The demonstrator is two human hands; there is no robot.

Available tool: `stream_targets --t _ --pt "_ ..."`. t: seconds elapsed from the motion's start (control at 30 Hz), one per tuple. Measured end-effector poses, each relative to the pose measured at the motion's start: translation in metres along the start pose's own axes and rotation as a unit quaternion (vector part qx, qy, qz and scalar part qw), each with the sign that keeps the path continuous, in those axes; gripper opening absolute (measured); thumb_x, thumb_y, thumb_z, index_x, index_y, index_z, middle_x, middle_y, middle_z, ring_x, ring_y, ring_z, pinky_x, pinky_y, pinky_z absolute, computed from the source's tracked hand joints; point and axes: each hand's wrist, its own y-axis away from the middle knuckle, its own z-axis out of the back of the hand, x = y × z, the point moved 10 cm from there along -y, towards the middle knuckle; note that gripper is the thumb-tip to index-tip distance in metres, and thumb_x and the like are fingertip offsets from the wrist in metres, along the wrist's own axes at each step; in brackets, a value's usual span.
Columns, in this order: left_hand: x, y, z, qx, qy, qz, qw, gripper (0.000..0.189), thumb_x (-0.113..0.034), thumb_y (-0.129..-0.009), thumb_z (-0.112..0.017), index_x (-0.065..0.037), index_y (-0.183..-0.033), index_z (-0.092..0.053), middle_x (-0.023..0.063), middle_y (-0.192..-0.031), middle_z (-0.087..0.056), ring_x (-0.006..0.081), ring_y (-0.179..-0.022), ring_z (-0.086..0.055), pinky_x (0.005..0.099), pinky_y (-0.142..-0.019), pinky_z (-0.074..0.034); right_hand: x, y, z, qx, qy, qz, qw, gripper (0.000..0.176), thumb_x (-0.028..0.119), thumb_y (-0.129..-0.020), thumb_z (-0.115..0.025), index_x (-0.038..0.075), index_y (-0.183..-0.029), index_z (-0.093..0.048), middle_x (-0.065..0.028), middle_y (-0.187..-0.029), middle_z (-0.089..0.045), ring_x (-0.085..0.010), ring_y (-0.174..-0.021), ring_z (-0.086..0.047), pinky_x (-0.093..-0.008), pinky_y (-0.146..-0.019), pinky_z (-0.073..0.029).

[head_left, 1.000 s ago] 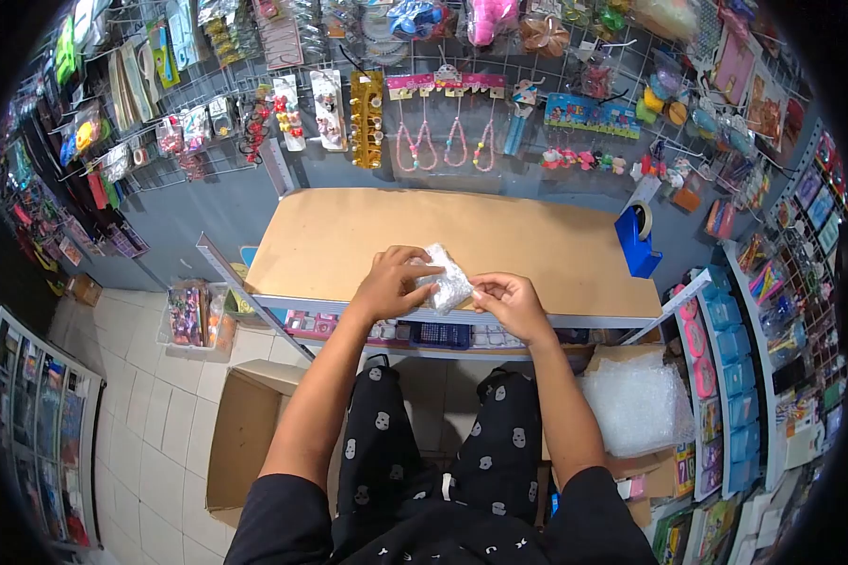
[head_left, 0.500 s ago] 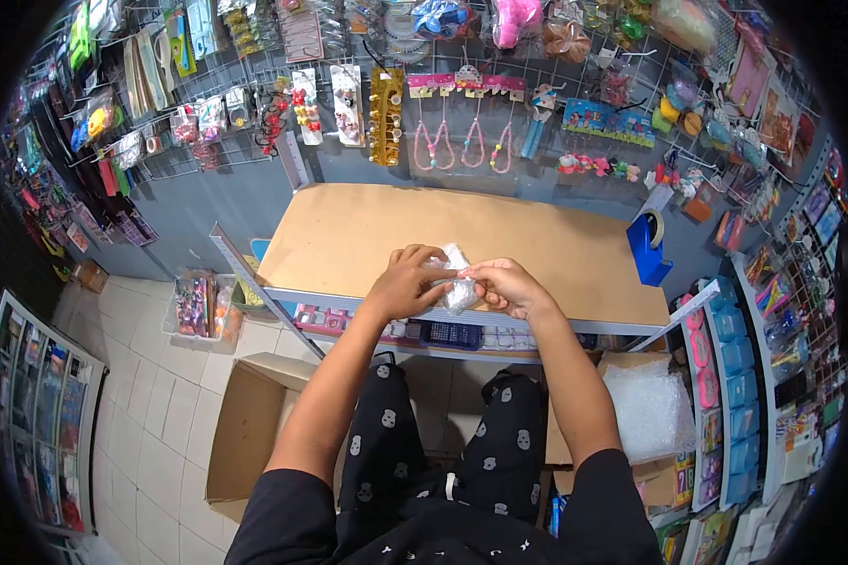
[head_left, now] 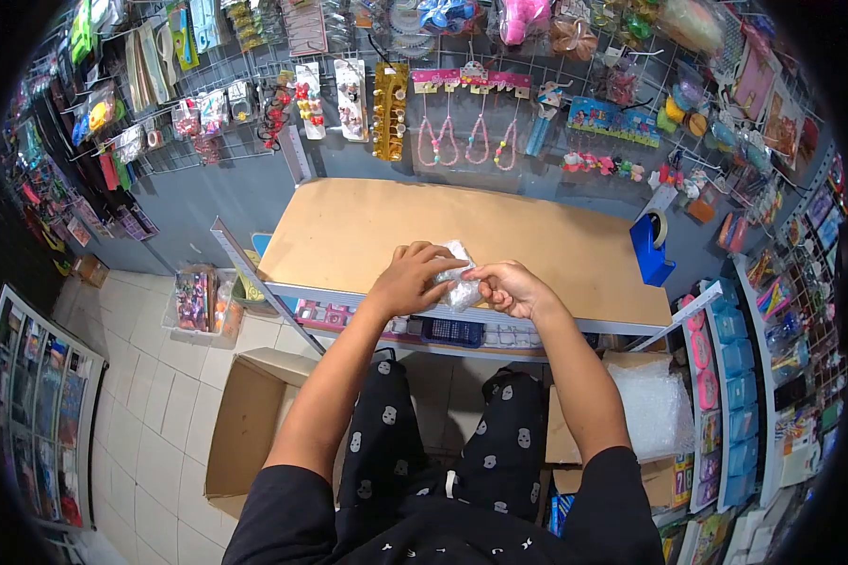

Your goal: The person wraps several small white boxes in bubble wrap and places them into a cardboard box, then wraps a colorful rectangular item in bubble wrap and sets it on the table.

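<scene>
A small bubble-wrapped bundle (head_left: pixel 461 294) sits at the front edge of the wooden tabletop (head_left: pixel 386 215), between my two hands. My left hand (head_left: pixel 411 280) lies over its left side, fingers curled across the wrap and pressing on it. On the other side my right hand (head_left: pixel 509 286) has thumb and index finger pinched at the bundle's right edge, the other fingers folded in. Whatever is inside the wrap is hidden, and what exactly the right fingertips pinch is too small to make out.
A blue tape dispenser (head_left: pixel 650 249) stands at the tabletop's right end. An open cardboard box (head_left: pixel 245 428) is on the floor at left, with folded bubble wrap (head_left: pixel 652 410) at right. Packaged accessories hang on the wire grid behind. A plastic bin (head_left: pixel 201 303) stands on the tiles.
Both hands stay at the bundle with only slight finger shifts. The right hand's fingers are curled in a little more. The view has shifted slightly.
</scene>
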Motion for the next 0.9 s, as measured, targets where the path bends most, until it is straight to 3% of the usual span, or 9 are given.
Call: stream_targets --t 0.13,0.23,0.33,0.47,0.57,0.63,0.73,0.8,0.9 --pt "0.002 0.0 -0.006 0.016 -0.036 -0.001 0.999 0.04 -0.039 -0.098 -0.065 -0.026 -0.135 -0.072 0.0088 -0.138 -0.063 0.0321 -0.134 -0.049 0.0467 -0.112 -0.034 -0.006 -0.004 -0.003 0.06 -0.036 -0.059 0.996 0.034 0.026 -0.102 -0.065 0.002 -0.125 -0.068 -0.0012 -0.071 -0.061 -0.0007 -0.045 -0.042 -0.0142 -0.034 -0.033" --pt "0.002 0.0 -0.005 0.022 -0.026 0.009 0.999 0.039 -0.039 -0.1 -0.063 -0.027 -0.135 -0.073 0.0095 -0.139 -0.062 0.0328 -0.135 -0.049 0.0473 -0.113 -0.033 -0.007 0.015 -0.012 0.123 -0.141 -0.094 0.978 0.044 0.03 -0.104 -0.06 0.001 -0.136 -0.059 -0.0007 -0.075 -0.063 0.0004 -0.046 -0.043 -0.0136 -0.034 -0.034" --pt "0.003 0.0 -0.004 0.024 -0.019 0.016 0.999 0.039 -0.039 -0.099 -0.063 -0.028 -0.135 -0.074 0.0093 -0.138 -0.063 0.0326 -0.134 -0.049 0.0475 -0.113 -0.033 -0.011 0.031 -0.012 0.115 -0.214 -0.09 0.966 0.052 0.032 -0.106 -0.056 -0.002 -0.145 -0.05 -0.0013 -0.079 -0.065 -0.001 -0.047 -0.044 -0.0147 -0.034 -0.034" --pt "0.004 -0.002 -0.004 0.023 -0.014 0.022 0.999 0.037 -0.038 -0.099 -0.063 -0.028 -0.133 -0.075 0.0086 -0.137 -0.064 0.0323 -0.134 -0.05 0.0475 -0.114 -0.034 -0.021 0.054 -0.016 0.153 -0.248 -0.046 0.956 0.051 0.03 -0.106 -0.057 -0.003 -0.145 -0.053 -0.0027 -0.079 -0.067 -0.0035 -0.047 -0.047 -0.0177 -0.036 -0.034" --pt "0.002 -0.002 -0.003 0.025 -0.006 0.022 0.999 0.037 -0.039 -0.099 -0.064 -0.028 -0.133 -0.075 0.008 -0.137 -0.064 0.0321 -0.134 -0.05 0.0476 -0.114 -0.034 -0.013 0.06 0.004 0.027 -0.075 0.093 0.992 0.041 0.026 -0.105 -0.061 -0.002 -0.135 -0.063 -0.0021 -0.078 -0.066 -0.0033 -0.048 -0.049 -0.0182 -0.036 -0.034" --pt "0.002 -0.002 -0.002 0.024 -0.003 0.022 0.999 0.038 -0.039 -0.099 -0.064 -0.028 -0.134 -0.075 0.0077 -0.137 -0.064 0.032 -0.133 -0.05 0.0476 -0.114 -0.034 0.006 0.062 0.015 -0.062 0.021 0.2 0.978 0.028 0.014 -0.1 -0.069 -0.002 -0.122 -0.07 -0.0019 -0.078 -0.065 -0.0055 -0.053 -0.053 -0.0208 -0.044 -0.04" --pt "0.0 -0.002 -0.002 0.023 -0.002 0.019 1.0 0.038 -0.038 -0.099 -0.064 -0.029 -0.134 -0.075 0.0076 -0.136 -0.064 0.0318 -0.132 -0.051 0.0473 -0.114 -0.034 0.036 0.066 0.012 -0.156 0.233 0.378 0.882 0.027 0.007 -0.095 -0.073 0.0 -0.121 -0.072 -0.0047 -0.086 -0.066 -0.0108 -0.065 -0.061 -0.0257 -0.058 -0.05" --pt "0.0 -0.002 -0.001 0.024 -0.003 0.02 0.999 0.038 -0.038 -0.099 -0.065 -0.029 -0.134 -0.074 0.0079 -0.136 -0.064 0.0318 -0.132 -0.05 0.047 -0.114 -0.034 0.056 0.077 -0.012 -0.186 0.366 0.476 0.778 0.029 0.004 -0.092 -0.074 0.001 -0.121 -0.073 -0.0077 -0.093 -0.066 -0.0156 -0.074 -0.065 -0.0298 -0.068 -0.055" --pt "0.0 0.0 -0.001 0.014 -0.013 0.011 1.0 0.037 -0.037 -0.099 -0.065 -0.03 -0.134 -0.075 0.0083 -0.136 -0.063 0.0317 -0.132 -0.05 0.0467 -0.114 -0.034 0.06 0.069 -0.031 -0.153 0.429 0.429 0.78 0.028 0.003 -0.093 -0.072 0.004 -0.121 -0.076 -0.0078 -0.104 -0.065 -0.0148 -0.083 -0.065 -0.0278 -0.072 -0.054"
